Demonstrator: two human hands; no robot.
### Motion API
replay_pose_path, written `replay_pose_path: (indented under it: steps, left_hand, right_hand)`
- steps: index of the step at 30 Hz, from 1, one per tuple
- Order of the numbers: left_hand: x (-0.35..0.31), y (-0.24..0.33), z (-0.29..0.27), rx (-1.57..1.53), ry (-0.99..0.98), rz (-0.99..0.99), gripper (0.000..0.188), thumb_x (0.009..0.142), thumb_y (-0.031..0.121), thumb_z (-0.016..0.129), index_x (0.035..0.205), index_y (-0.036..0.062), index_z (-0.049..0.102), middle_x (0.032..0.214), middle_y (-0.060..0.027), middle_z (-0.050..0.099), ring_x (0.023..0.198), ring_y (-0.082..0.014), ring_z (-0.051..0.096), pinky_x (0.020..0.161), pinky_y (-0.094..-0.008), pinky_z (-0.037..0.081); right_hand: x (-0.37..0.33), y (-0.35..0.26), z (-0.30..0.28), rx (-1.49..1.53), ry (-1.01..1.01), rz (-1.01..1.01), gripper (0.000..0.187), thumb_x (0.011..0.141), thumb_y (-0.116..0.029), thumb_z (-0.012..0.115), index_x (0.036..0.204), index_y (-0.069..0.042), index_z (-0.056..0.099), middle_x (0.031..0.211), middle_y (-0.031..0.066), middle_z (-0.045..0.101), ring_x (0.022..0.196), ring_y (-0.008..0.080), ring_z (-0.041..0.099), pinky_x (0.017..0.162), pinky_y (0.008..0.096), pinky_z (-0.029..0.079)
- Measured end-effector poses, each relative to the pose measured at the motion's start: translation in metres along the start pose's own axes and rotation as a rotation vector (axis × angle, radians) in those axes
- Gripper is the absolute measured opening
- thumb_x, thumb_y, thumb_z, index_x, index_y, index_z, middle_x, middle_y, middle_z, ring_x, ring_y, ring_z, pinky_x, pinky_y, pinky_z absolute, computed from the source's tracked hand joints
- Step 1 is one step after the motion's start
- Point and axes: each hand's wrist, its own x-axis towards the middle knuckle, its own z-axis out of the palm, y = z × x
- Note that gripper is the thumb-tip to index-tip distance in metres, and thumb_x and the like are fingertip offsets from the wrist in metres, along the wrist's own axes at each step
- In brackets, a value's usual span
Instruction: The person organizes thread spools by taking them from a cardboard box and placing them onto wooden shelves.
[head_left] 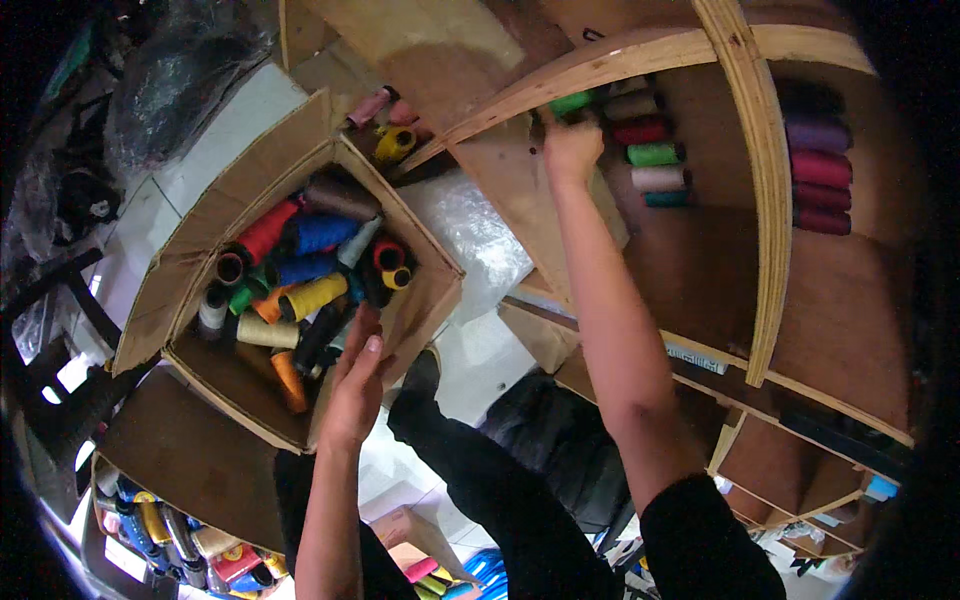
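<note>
My right hand (573,150) reaches into a wooden shelf compartment, its fingers closed on a green thread spool (571,103) at the end of a row. Beside it in that row lie a dark red spool (640,130), a light green spool (655,154), a pale spool (659,179) and a teal spool (667,199). My left hand (358,385) is open at the near side of a cardboard box (400,345), fingers stretched toward the thread inside. Jumbled in the box are a yellow spool (313,297), a cream spool (267,331), a red spool (268,232) and several others.
A wooden divider (752,200) separates the row from purple and crimson spools (820,167). Pink and yellow spools (395,144) lie past the box. Another container of mixed spools (180,540) stands at lower left. Clear plastic (470,225) lies between box and shelf.
</note>
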Motion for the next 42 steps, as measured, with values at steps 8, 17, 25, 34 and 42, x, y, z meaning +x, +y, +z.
replay_pose_path:
  steps: [8,17,25,34,42]
  left_hand:
    - [-0.002,-0.007,-0.015,0.052,0.135,-0.098,0.047,0.086,0.028,0.054,0.125,0.0021,0.046,0.115,-0.0107,0.056,0.109,-0.0200,0.052,0.090,-0.0318,0.040]
    - [-0.005,-0.005,-0.038,0.062,0.371,-0.200,0.032,0.086,0.019,0.048,0.111,-0.0005,0.052,0.095,-0.0104,0.062,0.086,-0.0190,0.061,0.075,-0.0305,0.047]
    - [-0.003,0.001,-0.031,-0.003,0.359,-0.182,0.032,0.085,0.016,0.047,0.111,-0.0019,0.050,0.095,-0.0120,0.060,0.084,-0.0214,0.063,0.076,-0.0312,0.049]
    - [-0.005,0.027,-0.026,-0.478,0.454,-0.259,0.037,0.083,0.023,0.060,0.110,0.0015,0.048,0.090,-0.0091,0.058,0.078,-0.0196,0.060,0.071,-0.0316,0.049]
    - [0.006,0.012,-0.047,-0.171,0.482,0.015,0.034,0.078,0.018,0.066,0.103,0.0031,0.048,0.084,-0.0067,0.057,0.074,-0.0187,0.058,0.064,-0.0340,0.049]
  right_hand:
    - [0.016,0.024,0.021,-0.057,-0.032,0.079,0.054,0.062,-0.034,0.081,0.092,0.007,0.062,0.096,0.0199,0.065,0.086,0.0300,0.062,0.077,0.0374,0.047]
    - [-0.182,-0.033,-0.018,0.269,-0.982,0.021,0.033,0.076,-0.017,0.068,0.103,-0.001,0.057,0.094,0.0129,0.061,0.080,0.0213,0.061,0.066,0.0302,0.050]
    - [-0.258,-0.007,0.097,-0.425,-0.878,-0.070,0.037,0.072,-0.020,0.070,0.099,0.001,0.055,0.097,0.0226,0.060,0.089,0.0394,0.060,0.078,0.0424,0.050]
    - [-0.229,-0.096,-0.073,-0.086,-1.166,-0.105,0.056,0.071,-0.031,0.072,0.111,0.002,0.049,0.095,0.0219,0.061,0.089,0.0367,0.061,0.075,0.0419,0.050]
    - [-0.167,-0.087,0.040,0.067,-0.846,-0.303,0.054,0.073,-0.009,0.067,0.122,-0.002,0.046,0.103,0.0213,0.059,0.094,0.0362,0.058,0.083,0.0403,0.047]
